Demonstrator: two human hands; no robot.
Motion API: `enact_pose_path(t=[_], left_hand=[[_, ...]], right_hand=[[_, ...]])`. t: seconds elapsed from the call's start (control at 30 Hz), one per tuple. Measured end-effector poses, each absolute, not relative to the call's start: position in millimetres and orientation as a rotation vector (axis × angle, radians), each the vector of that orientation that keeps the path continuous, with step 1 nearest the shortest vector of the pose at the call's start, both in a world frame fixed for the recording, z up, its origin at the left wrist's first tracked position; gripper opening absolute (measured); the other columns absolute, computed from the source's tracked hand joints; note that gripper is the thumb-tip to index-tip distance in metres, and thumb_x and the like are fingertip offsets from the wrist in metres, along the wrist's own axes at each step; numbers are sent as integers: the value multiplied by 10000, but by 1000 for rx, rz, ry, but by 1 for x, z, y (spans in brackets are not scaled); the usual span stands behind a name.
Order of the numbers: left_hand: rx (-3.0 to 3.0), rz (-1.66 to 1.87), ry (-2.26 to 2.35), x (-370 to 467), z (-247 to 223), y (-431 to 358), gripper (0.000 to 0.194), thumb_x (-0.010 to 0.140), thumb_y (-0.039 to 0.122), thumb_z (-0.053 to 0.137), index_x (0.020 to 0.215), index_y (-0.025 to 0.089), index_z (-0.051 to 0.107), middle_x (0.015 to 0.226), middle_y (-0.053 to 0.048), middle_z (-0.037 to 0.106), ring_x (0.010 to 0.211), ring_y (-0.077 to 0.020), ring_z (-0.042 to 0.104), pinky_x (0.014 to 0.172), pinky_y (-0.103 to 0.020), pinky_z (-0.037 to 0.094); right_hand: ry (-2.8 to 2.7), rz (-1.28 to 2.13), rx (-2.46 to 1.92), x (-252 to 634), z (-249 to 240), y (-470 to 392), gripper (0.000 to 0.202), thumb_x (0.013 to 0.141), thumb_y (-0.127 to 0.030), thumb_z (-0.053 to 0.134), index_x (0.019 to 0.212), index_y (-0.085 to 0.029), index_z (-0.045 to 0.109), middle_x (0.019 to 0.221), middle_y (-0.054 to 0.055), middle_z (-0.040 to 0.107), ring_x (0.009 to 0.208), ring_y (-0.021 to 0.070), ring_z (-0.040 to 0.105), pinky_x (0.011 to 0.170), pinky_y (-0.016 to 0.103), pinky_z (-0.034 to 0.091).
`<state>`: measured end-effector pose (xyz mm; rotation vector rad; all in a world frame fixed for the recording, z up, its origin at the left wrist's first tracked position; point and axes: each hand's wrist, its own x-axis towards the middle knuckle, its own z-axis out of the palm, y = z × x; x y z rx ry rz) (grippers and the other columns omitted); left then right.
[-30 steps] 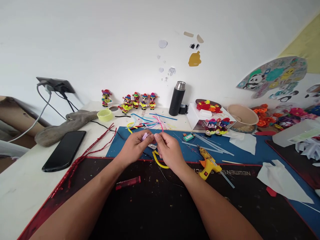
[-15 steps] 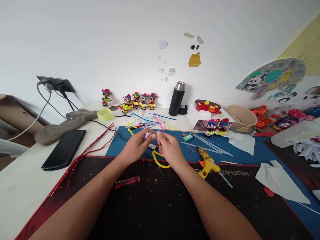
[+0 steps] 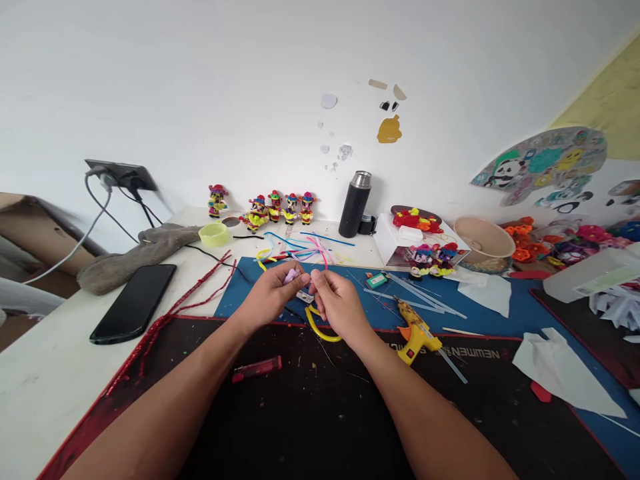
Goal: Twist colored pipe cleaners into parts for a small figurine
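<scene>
My left hand point(image 3: 273, 291) is closed round a small pale lilac piece point(image 3: 291, 276) that shows between its thumb and fingers. Close beside it, my right hand point(image 3: 336, 300) is pinched, its fingertips near the left thumb; whatever it grips is too small to make out. Below the hands a yellow fuzzy stem point(image 3: 320, 331) curves over the mat. Pink, blue and white stems point(image 3: 317, 248) lie just beyond the hands.
A yellow glue gun point(image 3: 415, 333) lies right of my right forearm, with clear glue sticks point(image 3: 425, 293) behind. A black flask point(image 3: 355, 205) and small figures point(image 3: 257, 213) stand by the wall. A phone point(image 3: 134, 303) and red stems point(image 3: 170, 317) lie left.
The whole view has shifted a little, so things appear slightly lower. Both hands stay close together, and the left still holds the lilac piece.
</scene>
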<state>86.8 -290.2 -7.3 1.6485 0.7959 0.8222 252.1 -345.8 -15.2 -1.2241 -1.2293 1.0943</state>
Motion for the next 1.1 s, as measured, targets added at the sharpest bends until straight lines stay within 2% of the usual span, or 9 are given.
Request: enact_pose_path(t=[0.17,0.37,0.47,0.57,0.73,0.87,1.0,1.1], left_hand=[[1601,812,830,89,-7,-290,463,889,605,698,748,195,535,629,57,376,573,-116,318,527,-251,261],[1496,811,755,95,-7,-295,502,864,658,691,743,207,508,593,75,334,521,-105,283,499,-249,238],[1709,875,849,96,-6,-296,439,914,606,662,782,193,591,643,32,491,600,-140,420,568,-254,342],[1954,935,901,94,-3,-298,342,989,513,596,878,198,668,791,-8,645,741,-178,540,703,-267,419],[2102,917,878,90,0,-300,302,1032,446,530,901,207,660,799,-14,657,728,-184,556,707,-269,411],[2094,937,892,90,1,-300,355,1035,466,526,823,199,626,731,1,599,686,-175,525,678,-271,394],[2069,935,882,89,1,-299,382,1036,485,522,810,192,618,743,0,606,694,-169,531,686,-273,401],[2066,921,879,89,3,-298,390,1029,493,528,804,188,619,748,-2,613,704,-168,536,695,-275,403]], right_hand=[[-1329,947,-1314,254,-25,-344,568,979,-727,536,688,-240,563,468,-49,433,419,135,398,461,265,295],[-1174,1079,-1209,250,-30,-343,569,964,-728,554,666,-247,494,454,-71,360,397,126,352,432,260,267],[-1102,1128,-1181,249,-28,-340,601,912,-756,612,628,-249,458,434,-80,335,364,112,332,400,257,251],[-1064,1157,-1145,250,-22,-340,623,875,-775,648,611,-250,444,416,-87,314,342,103,318,380,254,235],[-1034,1202,-1124,250,-15,-343,623,857,-775,668,605,-246,457,406,-86,339,334,98,317,371,249,247],[-1115,1216,-1168,250,-12,-345,606,908,-768,604,638,-234,512,424,-68,399,353,103,365,389,248,289],[-1181,1188,-1195,251,-10,-347,607,929,-789,556,696,-228,556,468,-45,479,365,111,411,397,256,304],[-1224,1111,-1221,251,-14,-346,607,936,-793,549,701,-233,554,484,-45,476,385,118,416,411,260,319]])
